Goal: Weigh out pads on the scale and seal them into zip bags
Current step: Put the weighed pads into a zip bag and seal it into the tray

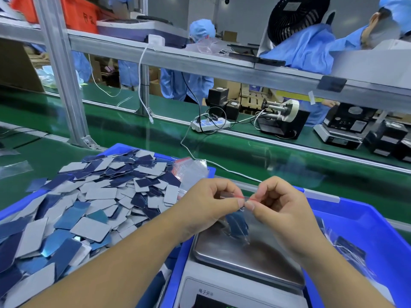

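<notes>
While both hands pinch it, zip bag (236, 225) holds blue pads

Blue-and-grey pads (93, 196), blue bins (367, 218), green belt (244, 147)

Glossy clear plastic zip bag (239, 221); brushed-metal scale (244, 256).

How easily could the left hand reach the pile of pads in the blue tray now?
Probably not at once. The left hand is pinching the zip bag together with the right hand. The pads lie uncovered just beside it, so once it lets go the way looks free.
</notes>
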Available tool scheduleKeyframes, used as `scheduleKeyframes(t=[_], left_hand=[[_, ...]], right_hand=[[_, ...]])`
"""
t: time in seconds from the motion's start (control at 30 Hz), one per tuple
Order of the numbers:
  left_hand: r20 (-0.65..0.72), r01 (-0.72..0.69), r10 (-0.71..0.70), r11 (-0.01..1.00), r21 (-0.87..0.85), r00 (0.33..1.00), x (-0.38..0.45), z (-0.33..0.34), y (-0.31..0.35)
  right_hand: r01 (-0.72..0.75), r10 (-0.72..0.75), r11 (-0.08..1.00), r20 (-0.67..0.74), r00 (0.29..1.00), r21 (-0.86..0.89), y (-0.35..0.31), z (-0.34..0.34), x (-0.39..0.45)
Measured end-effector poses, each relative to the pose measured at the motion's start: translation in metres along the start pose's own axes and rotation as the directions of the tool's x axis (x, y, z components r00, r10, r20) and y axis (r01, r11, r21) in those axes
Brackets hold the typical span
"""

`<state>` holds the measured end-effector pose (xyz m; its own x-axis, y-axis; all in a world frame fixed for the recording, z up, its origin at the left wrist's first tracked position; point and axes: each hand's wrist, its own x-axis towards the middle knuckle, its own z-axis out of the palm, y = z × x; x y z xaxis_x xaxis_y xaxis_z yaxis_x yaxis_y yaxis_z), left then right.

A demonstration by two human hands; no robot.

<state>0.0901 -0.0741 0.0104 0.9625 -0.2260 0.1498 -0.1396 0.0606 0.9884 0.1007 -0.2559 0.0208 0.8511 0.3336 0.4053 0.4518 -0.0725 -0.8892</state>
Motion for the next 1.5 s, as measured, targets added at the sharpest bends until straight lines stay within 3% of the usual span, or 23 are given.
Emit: scheduleKeyframes(t=[0.27, 0.5, 0.77, 1.13, 1.3, 1.4, 1.5], left_hand=[[-0.016, -0.016, 0.017, 1.0, 0.013, 1.0, 0.001, 0.002, 0.002], [-0.007, 0.037, -0.04, 0.972, -0.232, 0.999, 0.001, -0.006, 0.005], [-0.031, 0.019, -0.024, 0.987, -0.158, 0.999, 0.0, -0.007, 0.005], [-0.042, -0.044, 0.043, 0.998, -0.038, 0.998, 0.001, 0.0, 0.0], [-0.099, -0.032, 0.023, 0.995, -0.098, 0.995, 0.002, -0.002, 0.0], [-0.053, 0.023, -0.033, 0.984, -0.177, 0.998, 0.003, -0.001, 0.0], [0.061, 0.134, -0.123, 0.955, -0.265, 0.991, 0.004, -0.002, 0.0]], right_hand=[[0.038, -0.038, 0.999, -0.004, 0.999, 0.008, -0.003, -0.002, 0.001], [0.031, -0.024, 0.995, -0.079, 0.997, 0.098, -0.008, -0.014, 0.001], [-0.013, 0.013, 0.989, 0.0, 1.0, 0.15, -0.006, -0.005, 0.002], [-0.004, 0.007, 0.994, -0.025, 1.0, 0.112, -0.004, -0.002, 0.003], [-0.012, 0.018, 0.989, -0.042, 0.999, 0.145, -0.003, -0.005, 0.004], [0.014, -0.006, 0.993, -0.062, 0.998, 0.12, -0.001, -0.005, 0.004], [0.033, -0.014, 0.969, -0.076, 0.997, 0.246, -0.001, -0.006, 0.004]])
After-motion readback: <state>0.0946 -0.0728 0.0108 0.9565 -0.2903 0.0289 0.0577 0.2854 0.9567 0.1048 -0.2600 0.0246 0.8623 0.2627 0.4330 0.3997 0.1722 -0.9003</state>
